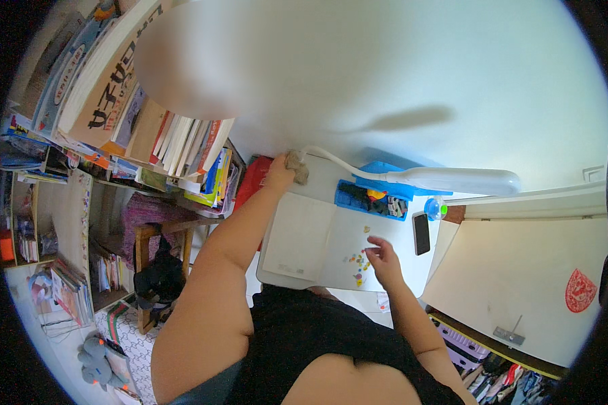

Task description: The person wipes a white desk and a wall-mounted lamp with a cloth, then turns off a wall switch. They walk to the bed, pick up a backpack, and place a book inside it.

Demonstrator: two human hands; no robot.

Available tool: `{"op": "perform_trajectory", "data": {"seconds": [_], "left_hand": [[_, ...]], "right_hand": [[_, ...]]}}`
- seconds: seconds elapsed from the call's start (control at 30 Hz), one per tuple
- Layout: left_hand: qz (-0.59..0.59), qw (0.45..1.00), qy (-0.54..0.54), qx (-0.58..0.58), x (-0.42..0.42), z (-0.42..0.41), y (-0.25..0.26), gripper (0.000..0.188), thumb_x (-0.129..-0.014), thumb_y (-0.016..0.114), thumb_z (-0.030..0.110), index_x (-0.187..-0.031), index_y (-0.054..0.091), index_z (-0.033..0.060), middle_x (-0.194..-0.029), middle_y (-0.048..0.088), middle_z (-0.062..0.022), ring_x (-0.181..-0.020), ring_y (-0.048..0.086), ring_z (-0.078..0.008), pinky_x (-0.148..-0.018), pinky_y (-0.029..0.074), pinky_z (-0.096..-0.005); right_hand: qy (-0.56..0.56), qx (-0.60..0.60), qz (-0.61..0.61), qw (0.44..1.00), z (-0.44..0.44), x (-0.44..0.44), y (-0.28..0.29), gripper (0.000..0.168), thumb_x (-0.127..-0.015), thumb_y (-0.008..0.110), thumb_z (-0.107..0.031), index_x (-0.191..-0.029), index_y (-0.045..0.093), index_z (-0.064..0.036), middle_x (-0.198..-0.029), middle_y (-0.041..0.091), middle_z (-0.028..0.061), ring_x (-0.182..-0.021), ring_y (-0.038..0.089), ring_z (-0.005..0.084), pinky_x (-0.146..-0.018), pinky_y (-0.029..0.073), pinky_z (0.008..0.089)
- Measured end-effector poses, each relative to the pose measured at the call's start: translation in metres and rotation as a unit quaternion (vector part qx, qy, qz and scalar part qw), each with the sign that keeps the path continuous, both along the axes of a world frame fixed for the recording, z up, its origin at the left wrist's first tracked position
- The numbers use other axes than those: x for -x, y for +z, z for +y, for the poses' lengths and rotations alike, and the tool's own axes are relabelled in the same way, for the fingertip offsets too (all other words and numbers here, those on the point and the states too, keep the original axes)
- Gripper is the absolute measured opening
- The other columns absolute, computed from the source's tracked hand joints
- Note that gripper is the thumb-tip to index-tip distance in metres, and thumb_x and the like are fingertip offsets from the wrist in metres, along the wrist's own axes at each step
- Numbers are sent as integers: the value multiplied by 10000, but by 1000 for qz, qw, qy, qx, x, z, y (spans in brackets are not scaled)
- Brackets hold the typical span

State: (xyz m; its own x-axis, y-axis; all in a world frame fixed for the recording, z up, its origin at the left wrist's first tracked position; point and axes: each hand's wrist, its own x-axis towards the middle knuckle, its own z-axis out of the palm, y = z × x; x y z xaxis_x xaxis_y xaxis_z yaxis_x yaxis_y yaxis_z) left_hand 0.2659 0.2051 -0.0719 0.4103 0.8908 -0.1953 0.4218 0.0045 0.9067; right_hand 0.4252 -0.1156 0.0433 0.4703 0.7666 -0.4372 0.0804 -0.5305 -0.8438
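My left hand point(280, 173) is at the far left corner of the white desk point(311, 172), gripping a crumpled grey-brown cloth point(298, 168). My right hand point(385, 258) hovers over the desk's near right part, thumb and fingers apart. Small colourful pieces point(358, 260) lie scattered just left of its fingertips. A single tan piece point(367, 229) sits a little farther back. Between my arms lies a white book or pad point(299, 238), its cover nearly blank. Behind the pieces stands a blue box point(344, 197) holding dark, grey, red and yellow parts, with a blue lid raised behind it.
A white desk lamp point(451, 180) reaches over the box. A black phone point(421, 234) and a clear bottle with a green cap point(435, 208) are on the right. Packed bookshelves point(182, 147) and a red bag point(253, 179) border the left; a white door point(522, 273) stands right.
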Motion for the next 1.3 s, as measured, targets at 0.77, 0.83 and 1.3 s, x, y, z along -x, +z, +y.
{"op": "perform_trajectory", "data": {"seconds": [0.77,0.83,1.3], "left_hand": [[-161,961,33,-221,-32,-17,88,347,-701,472,-38,-1013,614,18,-1046,596,-166,-1015,530,-338,-911,417,-371],[-143,933,43,-326,-41,-31,118,334,-694,491,-32,-998,617,24,-1003,596,-152,-980,534,-345,-881,425,-385],[-186,921,-55,-337,-39,-23,126,440,-647,436,-75,-1030,611,55,-1036,570,-154,-1010,514,-325,-922,389,-381]], "right_hand": [[-53,-168,-56,983,166,7,116,247,-923,532,-252,-879,604,-20,-649,532,5,-564,463,66,-512,376,210],[-51,-175,-50,982,167,5,115,245,-924,531,-252,-887,603,-20,-649,534,7,-567,465,66,-509,377,210],[-70,-163,-8,984,163,5,100,235,-911,555,-250,-912,600,-20,-697,580,28,-590,495,73,-538,402,203]]}}
